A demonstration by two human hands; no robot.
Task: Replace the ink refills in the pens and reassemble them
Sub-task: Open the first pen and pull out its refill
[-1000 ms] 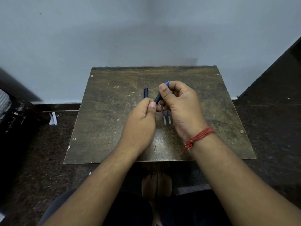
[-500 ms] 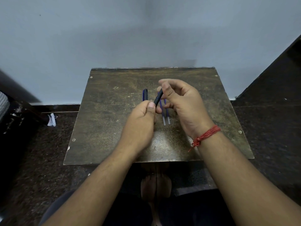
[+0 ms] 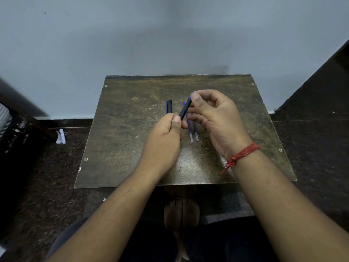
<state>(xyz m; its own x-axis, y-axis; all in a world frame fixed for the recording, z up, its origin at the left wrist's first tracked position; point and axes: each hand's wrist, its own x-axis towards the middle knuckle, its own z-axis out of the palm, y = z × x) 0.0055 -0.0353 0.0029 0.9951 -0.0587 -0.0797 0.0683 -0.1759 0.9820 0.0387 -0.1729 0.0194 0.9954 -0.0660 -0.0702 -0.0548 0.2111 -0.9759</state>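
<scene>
A black pen barrel is held slanted above the small brown table. My left hand grips its lower end in a fist. The fingertips of my right hand pinch its upper end, where a bit of blue shows. A second dark pen with blue trim lies on the table just left of the hands. Two blue ink refills lie side by side on the table between my hands, partly hidden by the fingers.
The table stands against a pale wall. A dark speckled floor surrounds it, with a crumpled white scrap on the left. Bare feet show under the table's front edge. A red thread circles my right wrist.
My right hand has shifted right and turned, its fingers moving to the top end of the barrel. The left hand has kept its grip and barely moved.
</scene>
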